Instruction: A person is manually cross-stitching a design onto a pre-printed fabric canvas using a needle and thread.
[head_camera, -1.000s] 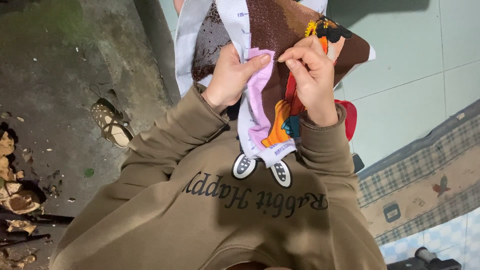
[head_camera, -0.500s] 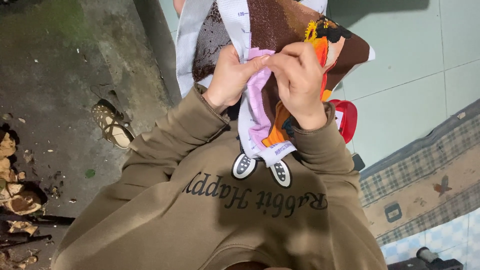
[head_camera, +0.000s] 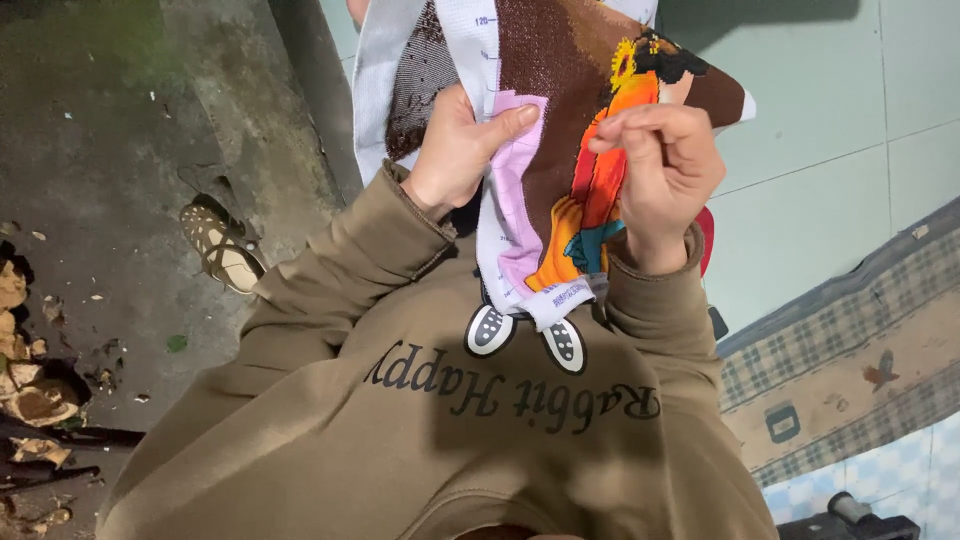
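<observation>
Change: since half a second ago the right hand (head_camera: 662, 180) has drawn away from the left hand (head_camera: 462, 150); earlier the two met over the cloth's middle, now they sit apart at its two sides.
Cloth: a cross-stitch cloth (head_camera: 545, 150) with a brown field, an orange and yellow figure, a lilac patch and a white border is held up in front of the chest, its lower end hanging down to the sweatshirt.
Left hand: grips the cloth's left part, thumb (head_camera: 510, 118) lying flat across the front on the white border and lilac patch, the other fingers behind the cloth.
Right hand: fingers curled in, tips pressed together in a pinch at the orange figure; whether they hold a needle or thread is too small to tell.
Sweatshirt: an olive-brown sweatshirt (head_camera: 400, 440) with dark lettering fills the lower view, both sleeves raised toward the cloth.
Shoe prints: two small sole shapes (head_camera: 525, 335) show just under the cloth's lower edge.
Sandal: a tan sandal (head_camera: 222, 248) lies on the grey floor (head_camera: 110, 180) to the left.
Mat: a checked mat (head_camera: 850, 360) lies on the pale tiles at the right.
</observation>
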